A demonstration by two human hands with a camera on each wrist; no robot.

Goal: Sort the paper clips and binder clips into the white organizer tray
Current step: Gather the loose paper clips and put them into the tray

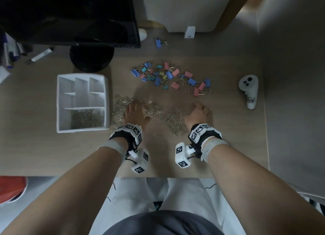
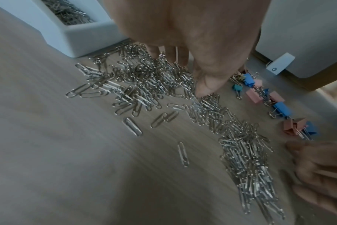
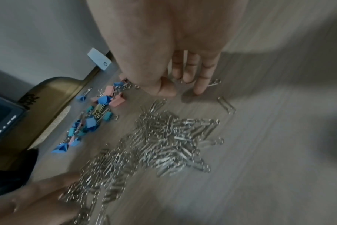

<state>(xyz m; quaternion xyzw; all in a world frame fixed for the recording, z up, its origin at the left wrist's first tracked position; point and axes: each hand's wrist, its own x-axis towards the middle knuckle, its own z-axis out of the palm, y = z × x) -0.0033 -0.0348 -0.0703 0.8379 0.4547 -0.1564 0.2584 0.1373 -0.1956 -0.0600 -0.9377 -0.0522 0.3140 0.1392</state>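
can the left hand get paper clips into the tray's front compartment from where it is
Probably yes: the left hand rests on the paper clips right beside the tray, whose open-topped front compartment has nothing over it.

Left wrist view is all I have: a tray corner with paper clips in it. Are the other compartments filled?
Observer: No. From the head view, only the long front compartment of the white tray holds paper clips; the rest look bare.
Operator: Any binder clips outside the main cluster?
Observer: One blue binder clip lies alone farther back, near the monitor.
Operator: The right hand is a blur for me.
Observer: In the right wrist view, the right hand has its fingertips down on the desk just past the paper clip pile, holding nothing that shows.
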